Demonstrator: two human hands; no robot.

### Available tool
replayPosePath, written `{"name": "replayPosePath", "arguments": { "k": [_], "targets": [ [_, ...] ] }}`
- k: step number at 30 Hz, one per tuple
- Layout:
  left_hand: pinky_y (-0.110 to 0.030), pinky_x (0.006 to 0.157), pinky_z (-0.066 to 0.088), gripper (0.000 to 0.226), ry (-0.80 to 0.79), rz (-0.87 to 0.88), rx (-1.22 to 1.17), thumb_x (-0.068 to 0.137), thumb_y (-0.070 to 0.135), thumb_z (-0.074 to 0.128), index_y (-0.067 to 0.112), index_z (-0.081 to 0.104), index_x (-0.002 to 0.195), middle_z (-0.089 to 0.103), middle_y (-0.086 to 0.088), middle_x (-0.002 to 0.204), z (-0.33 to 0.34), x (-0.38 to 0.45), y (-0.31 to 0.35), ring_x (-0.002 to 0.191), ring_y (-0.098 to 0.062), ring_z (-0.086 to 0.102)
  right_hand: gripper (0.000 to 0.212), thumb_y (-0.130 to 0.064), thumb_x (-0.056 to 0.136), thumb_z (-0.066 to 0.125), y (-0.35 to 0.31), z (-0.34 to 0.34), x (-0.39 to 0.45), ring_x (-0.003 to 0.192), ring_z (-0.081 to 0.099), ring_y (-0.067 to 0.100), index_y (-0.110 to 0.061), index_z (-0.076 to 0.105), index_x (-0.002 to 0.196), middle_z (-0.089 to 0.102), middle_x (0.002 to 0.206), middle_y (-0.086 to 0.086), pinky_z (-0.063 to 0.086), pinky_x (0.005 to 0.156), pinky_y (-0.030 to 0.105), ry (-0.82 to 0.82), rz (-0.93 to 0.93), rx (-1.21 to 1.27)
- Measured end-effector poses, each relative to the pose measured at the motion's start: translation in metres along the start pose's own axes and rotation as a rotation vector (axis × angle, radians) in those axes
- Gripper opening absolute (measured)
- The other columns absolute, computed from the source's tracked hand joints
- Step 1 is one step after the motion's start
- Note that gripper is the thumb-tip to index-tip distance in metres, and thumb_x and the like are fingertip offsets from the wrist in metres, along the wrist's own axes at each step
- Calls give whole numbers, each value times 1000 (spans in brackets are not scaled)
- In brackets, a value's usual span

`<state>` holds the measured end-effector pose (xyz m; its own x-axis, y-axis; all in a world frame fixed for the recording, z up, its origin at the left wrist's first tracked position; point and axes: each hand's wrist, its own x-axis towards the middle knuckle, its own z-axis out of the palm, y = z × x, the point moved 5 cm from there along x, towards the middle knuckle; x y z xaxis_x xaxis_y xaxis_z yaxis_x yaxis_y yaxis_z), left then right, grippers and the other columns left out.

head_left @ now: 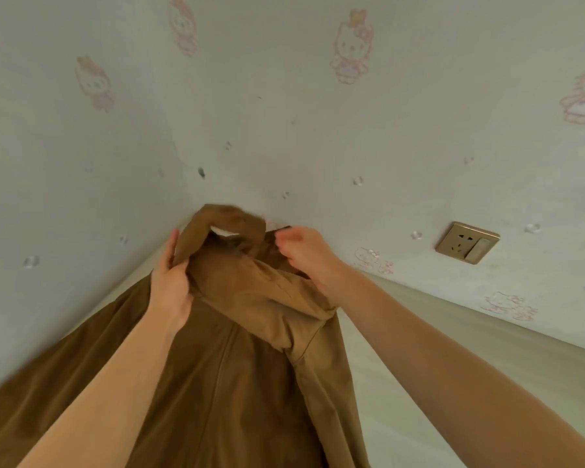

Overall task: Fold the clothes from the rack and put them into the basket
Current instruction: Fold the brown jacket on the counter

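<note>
A brown jacket lies spread on a pale surface, its collar toward the wall corner. My left hand grips the fabric at the left side of the collar, thumb tucked into a fold. My right hand pinches the jacket's edge at the right of the collar, fingers curled. A white label shows inside the collar. The jacket's lower part runs out of view at the bottom left. No rack or basket is in view.
A pale wooden surface meets wallpapered walls with pink cartoon cats in a corner just behind the collar. A gold wall socket with a switch sits on the right wall.
</note>
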<state>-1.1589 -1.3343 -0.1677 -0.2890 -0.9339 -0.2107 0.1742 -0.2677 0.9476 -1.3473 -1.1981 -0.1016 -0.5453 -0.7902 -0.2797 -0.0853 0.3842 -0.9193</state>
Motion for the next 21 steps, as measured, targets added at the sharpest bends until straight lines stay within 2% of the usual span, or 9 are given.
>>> {"name": "replayPosePath", "arguments": {
  "k": [3, 6, 10, 12, 15, 17, 18, 19, 21],
  "targets": [
    [-39, 107, 43, 45, 55, -56, -33, 103, 9, 39, 33, 49, 139, 53, 3, 139, -34, 17, -8, 121, -15, 54, 44, -4, 90, 50, 87, -19, 12, 122, 50, 26, -18, 48, 132, 51, 131, 6, 42, 104, 36, 31, 93, -382],
    [-38, 104, 45, 38, 103, -110, -85, 104, 16, 38, 30, 54, 136, 59, 5, 129, -57, 22, -20, 116, -15, 57, 64, -3, 89, 46, 157, -29, 18, 128, 38, 37, -28, 27, 144, 31, 145, 9, 32, 110, 44, -78, 208, -684],
    [-33, 95, 46, 39, 136, -232, -155, 105, 29, 36, 22, 45, 142, 54, 0, 136, -83, 30, -42, 116, -18, 56, 81, 1, 91, 45, 184, -30, 42, 137, 19, 45, -42, 9, 148, 7, 157, 7, 33, 110, 52, -63, 162, -927],
    [-34, 95, 45, 40, 155, -296, -217, 105, 32, 34, 18, 45, 141, 56, -1, 133, -94, 31, -52, 114, -17, 57, 76, -4, 94, 45, 183, -24, 62, 139, 13, 44, -45, 10, 147, 3, 158, 5, 31, 110, 53, -37, 60, -1035],
    [-34, 95, 45, 37, 172, -338, -274, 104, 36, 33, 22, 48, 135, 59, 0, 124, -103, 26, -60, 111, -16, 58, 52, -12, 94, 46, 173, -18, 89, 142, 12, 39, -36, 37, 139, 14, 156, 4, 24, 114, 50, -46, -70, -1120],
    [-34, 93, 46, 40, 185, -335, -273, 103, 40, 35, 24, 47, 137, 58, 1, 127, -113, 25, -61, 114, -17, 57, 32, -18, 93, 43, 158, -11, 101, 136, 31, 27, -26, 55, 121, 44, 140, 4, 26, 114, 44, -87, -198, -1150],
    [-34, 93, 46, 42, 193, -325, -284, 102, 42, 36, 25, 46, 138, 58, 1, 128, -118, 25, -60, 115, -17, 57, 24, -20, 93, 40, 148, -10, 105, 122, 47, 23, -24, 59, 107, 58, 121, 2, 31, 108, 40, -86, -234, -1169],
    [-34, 93, 46, 44, 205, -317, -294, 100, 45, 38, 25, 46, 139, 57, 1, 128, -123, 25, -60, 115, -17, 56, 21, -23, 95, 36, 137, -10, 108, 101, 56, 21, -24, 57, 94, 62, 100, 0, 37, 100, 38, -73, -259, -1205],
    [-34, 94, 47, 46, 223, -303, -326, 98, 47, 42, 26, 46, 138, 57, 1, 129, -132, 27, -59, 117, -19, 56, 23, -30, 97, 30, 120, -8, 120, 70, 55, 19, -22, 50, 88, 56, 73, -3, 47, 82, 39, -37, -276, -1287]
  ]
}}
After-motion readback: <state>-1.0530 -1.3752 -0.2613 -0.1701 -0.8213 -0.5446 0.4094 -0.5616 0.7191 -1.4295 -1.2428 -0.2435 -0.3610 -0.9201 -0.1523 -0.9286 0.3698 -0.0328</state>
